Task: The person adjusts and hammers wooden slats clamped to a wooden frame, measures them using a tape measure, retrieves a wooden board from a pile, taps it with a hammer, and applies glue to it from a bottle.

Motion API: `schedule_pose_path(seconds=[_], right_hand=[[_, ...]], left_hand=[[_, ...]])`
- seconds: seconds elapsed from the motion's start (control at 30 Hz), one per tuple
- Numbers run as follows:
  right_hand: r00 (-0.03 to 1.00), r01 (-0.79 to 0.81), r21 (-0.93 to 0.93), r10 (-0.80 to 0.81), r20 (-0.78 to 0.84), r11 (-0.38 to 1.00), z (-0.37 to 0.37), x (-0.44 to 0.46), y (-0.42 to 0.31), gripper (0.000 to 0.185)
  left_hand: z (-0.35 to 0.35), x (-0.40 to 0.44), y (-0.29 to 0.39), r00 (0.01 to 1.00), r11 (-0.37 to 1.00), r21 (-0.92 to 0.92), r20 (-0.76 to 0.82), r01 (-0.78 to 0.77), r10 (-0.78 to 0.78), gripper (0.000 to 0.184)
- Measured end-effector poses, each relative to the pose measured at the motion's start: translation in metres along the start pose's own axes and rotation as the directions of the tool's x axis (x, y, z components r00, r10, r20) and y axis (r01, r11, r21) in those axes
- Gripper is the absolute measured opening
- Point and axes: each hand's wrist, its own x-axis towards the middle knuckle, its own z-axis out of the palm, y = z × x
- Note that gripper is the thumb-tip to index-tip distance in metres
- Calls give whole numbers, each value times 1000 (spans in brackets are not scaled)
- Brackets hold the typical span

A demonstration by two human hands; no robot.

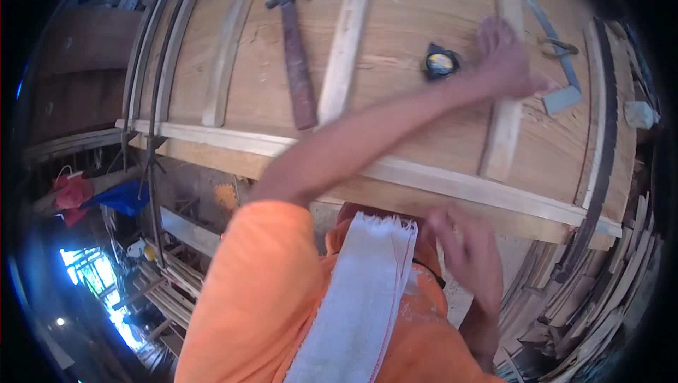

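My left hand (505,58) reaches across the panel and is over a pale wooden batten (505,136). Its fingers look bent but are blurred, so I cannot tell whether they grip anything. Just right of it lies a try square (563,100) with a grey stock and a long metal blade; a small brass-coloured piece (558,47) lies across the blade. A black and yellow tape measure (441,62) sits left of that hand. My right hand (470,249) is below the panel's front edge, in front of my body, blurred, with fingers loosely apart and nothing visible in them.
A claw hammer (296,65) with a reddish handle lies on the plywood panel (402,16), between battens. A dark metal bar clamp (600,143) crosses the right end; other dark bars (169,51) cross the left. Stacked wood strips (621,284) fill the lower right.
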Motion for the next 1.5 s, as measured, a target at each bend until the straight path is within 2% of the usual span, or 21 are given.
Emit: schedule_pose_path(seconds=[0.1,0.13,0.23,0.3,0.37,0.43,0.5,0.57,0.7,0.77,0.87,0.93,1.0,1.03,1.1,1.17,1.23,1.3,1.4,1.47,1.5], right_hand=[[934,210,-158,-246,-258,965,44,105,-49,27],[891,262,-295,-348,-292,919,58,144,-54,30],[830,257,-499,-453,-324,828,93,217,-60,35],[827,264,-602,-498,-260,754,115,231,-75,39],[818,290,-642,-532,-219,710,152,225,-87,41],[795,232,-688,-541,-272,687,185,245,-95,46],[763,176,-748,-569,-307,640,188,271,-102,49],[859,64,-761,-424,-287,646,185,292,-104,72],[910,2,-701,-292,-295,713,171,294,-123,75],[997,-51,-227,36,-71,973,133,272,-146,75],[995,-11,9,12,-97,1000,113,207,-140,69],[830,380,-105,-389,-399,919,128,167,-76,72],[949,181,456,-34,-313,871,125,97,-70,62],[947,175,473,-16,-320,863,122,68,-65,62],[887,63,559,210,-410,827,135,9,-42,56],[744,135,301,104,-660,944,157,-27,-11,54],[747,205,353,88,-659,913,182,-62,20,46],[720,315,372,36,-693,873,192,-86,36,38],[835,134,256,30,-549,957,196,-117,47,24],[845,43,-234,-160,-510,971,189,-115,49,18],[846,47,-251,-172,-504,967,183,-109,49,18]], left_hand=[[-106,76,-46,928,976,-67,304,-205,216,91],[-130,68,-61,928,976,-71,302,-208,220,91],[-219,29,-117,883,835,-287,-127,-469,452,62],[-269,12,-145,739,664,-340,-424,-666,523,44],[-274,-2,-158,910,953,-187,-386,-238,151,41],[-267,5,-184,966,943,-307,-254,-131,52,63],[-263,7,-193,976,850,-512,-218,-121,8,55],[-274,7,-190,967,836,-522,-253,-171,41,53],[-289,0,-188,965,785,-595,-263,-170,10,51],[-307,-2,-182,953,782,-581,-300,-225,51,49],[-334,-12,-181,931,752,-600,-363,-272,46,45],[-344,-22,-185,915,776,-581,-402,-246,-12,43],[-325,-30,-208,954,802,-583,-292,-127,-61,52],[-311,-35,-212,979,823,-569,-160,10,-123,60],[-274,-55,-206,993,876,-481,-89,22,-74,70],[-225,-84,-219,997,920,-385,5,69,-73,80],[-194,-94,-242,977,996,12,-194,-93,93,89],[-201,-137,-237,991,992,-89,-102,-91,82,90],[-208,-171,-232,988,971,-185,-4,-151,153,94],[-215,-181,-236,980,967,-160,-15,-200,200,97],[-211,-176,-231,985,970,-172,-18,-173,172,101]])
